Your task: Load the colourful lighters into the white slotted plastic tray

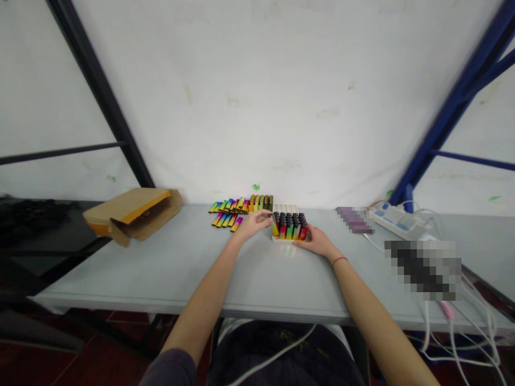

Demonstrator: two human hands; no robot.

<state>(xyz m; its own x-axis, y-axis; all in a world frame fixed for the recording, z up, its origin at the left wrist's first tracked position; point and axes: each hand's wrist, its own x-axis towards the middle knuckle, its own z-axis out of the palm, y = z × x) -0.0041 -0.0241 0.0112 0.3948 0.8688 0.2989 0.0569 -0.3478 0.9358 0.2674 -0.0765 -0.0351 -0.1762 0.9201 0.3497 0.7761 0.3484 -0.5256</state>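
Note:
Near the middle of the table stands a white tray (277, 239) packed with upright colourful lighters (289, 230) with black tops. My left hand (253, 224) pinches a yellow lighter (275, 228) at the tray's left front corner; this one leans slightly. Around the right side of the tray, the fingers and thumb of my right hand (319, 241) are closed, partly hidden behind it. Beyond my left hand lie loose rainbow-coloured lighters (223, 220) on their sides. Behind them is a group of upright golden lighters (260, 202), with a pale slotted tray (286, 208) beside it.
An open cardboard box (132, 209) lies on its side at the table's left. On the right are a blurred phone-like object (356, 220), a white power strip (396, 221), a pixelated dark item (420, 268) and white cables (426, 327). A wall (257, 107) rises behind the table (265, 279).

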